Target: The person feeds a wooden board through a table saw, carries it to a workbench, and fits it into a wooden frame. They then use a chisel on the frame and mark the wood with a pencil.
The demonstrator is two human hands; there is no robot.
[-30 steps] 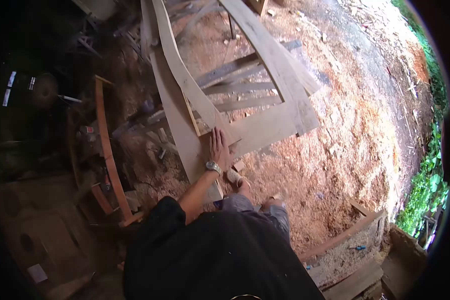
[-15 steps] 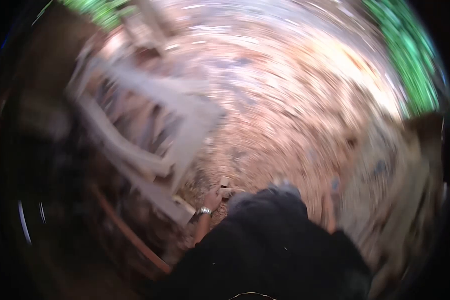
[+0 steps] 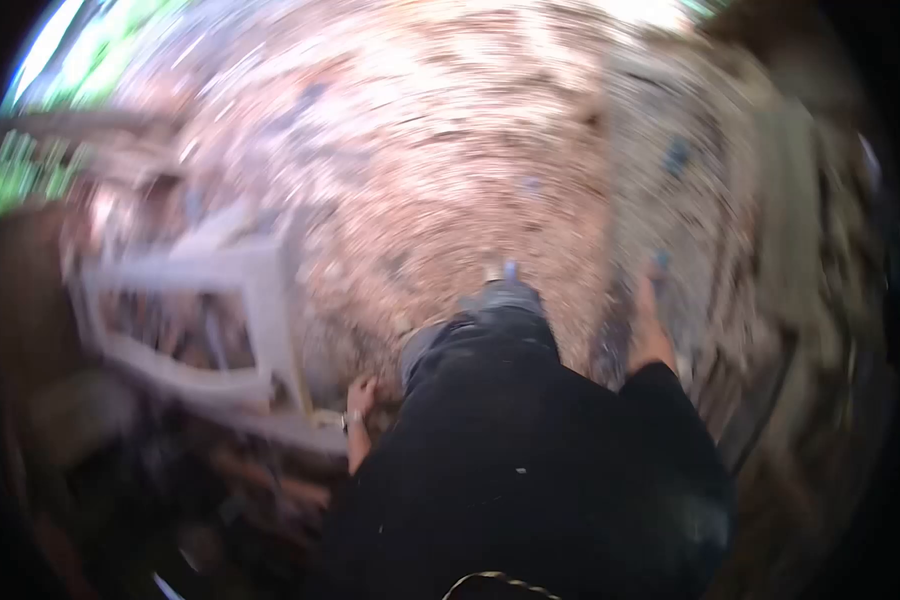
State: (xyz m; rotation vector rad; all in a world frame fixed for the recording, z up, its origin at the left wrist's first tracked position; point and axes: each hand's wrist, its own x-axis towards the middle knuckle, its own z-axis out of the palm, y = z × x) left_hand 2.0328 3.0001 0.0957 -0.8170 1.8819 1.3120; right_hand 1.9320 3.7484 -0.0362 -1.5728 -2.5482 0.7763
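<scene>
My left hand (image 3: 363,394), with a metal-banded watch (image 3: 350,420) on the wrist, hangs low beside my left leg. Its fingers look bent, but blur hides whether anything is in them. Close to its left stands a pale wooden frame (image 3: 283,335) with a large opening, like a piece of unfinished furniture. My right hand (image 3: 654,285) reaches forward on the right, away from the body. A bluish smear shows at its fingertips; I cannot make out whether that is a held object or something behind.
Ground strewn with what looks like wood shavings (image 3: 450,190) stretches ahead. Long boards or planks (image 3: 790,200) lie along the right side. Dark clutter (image 3: 170,490) fills the lower left. Greenery (image 3: 30,170) shows at the far left.
The view has swung to the right, so the wooden frame sits further left and lower. A small wooden piece seen by my left hand earlier no longer shows. My right arm is more visible.
</scene>
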